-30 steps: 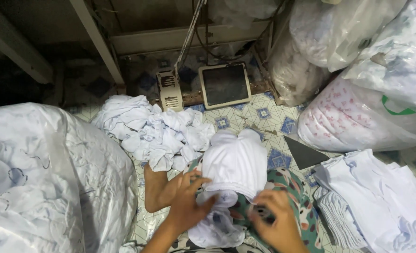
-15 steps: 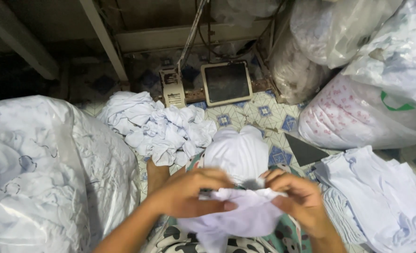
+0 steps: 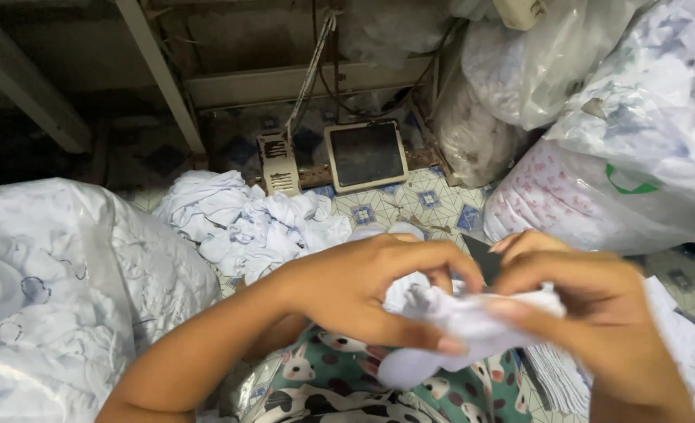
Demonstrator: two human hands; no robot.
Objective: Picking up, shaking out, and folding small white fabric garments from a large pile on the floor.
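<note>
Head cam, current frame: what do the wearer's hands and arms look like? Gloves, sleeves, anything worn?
Both hands are bare: no gloves on the left hand or the right hand. No rings or watch show. The left forearm is uncovered up to the frame edge, with no sleeve in view. Little of the right arm shows past the wrist.

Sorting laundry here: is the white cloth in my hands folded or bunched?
Bunched: the white cloth is crumpled between the left hand and right hand.

You hold a white cloth (image 3: 472, 325) over green animal-print fabric (image 3: 339, 388), with a white heap of cloth (image 3: 245, 219) at centre left on blue-patterned floor tiles (image 3: 418, 200).
</note>
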